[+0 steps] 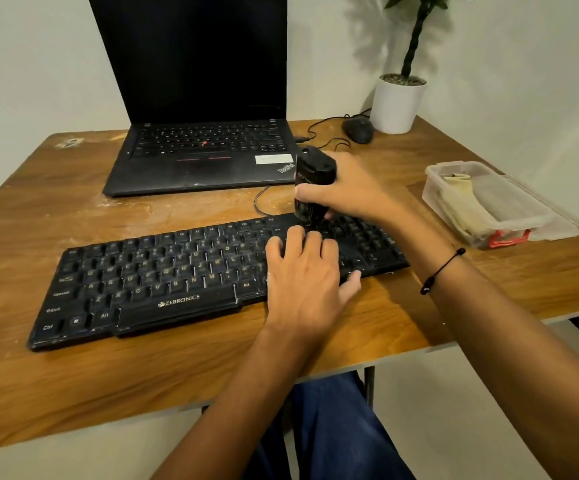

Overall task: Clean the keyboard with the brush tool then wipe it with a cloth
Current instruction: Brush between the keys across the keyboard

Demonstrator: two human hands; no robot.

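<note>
while right hand [347,188] wraps the brush tool [312,188] and left hand [302,271] presses flat below it, bristles, seemingly on the keyboard [163,278], could snag a keycap.

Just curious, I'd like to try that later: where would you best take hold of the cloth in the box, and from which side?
Probably from above: the box is open on top, and its walls block the sides. Pinch the cloth at its raised folded edge near the far left corner, where it stands highest. How it lies deeper in the box I cannot tell.
</note>
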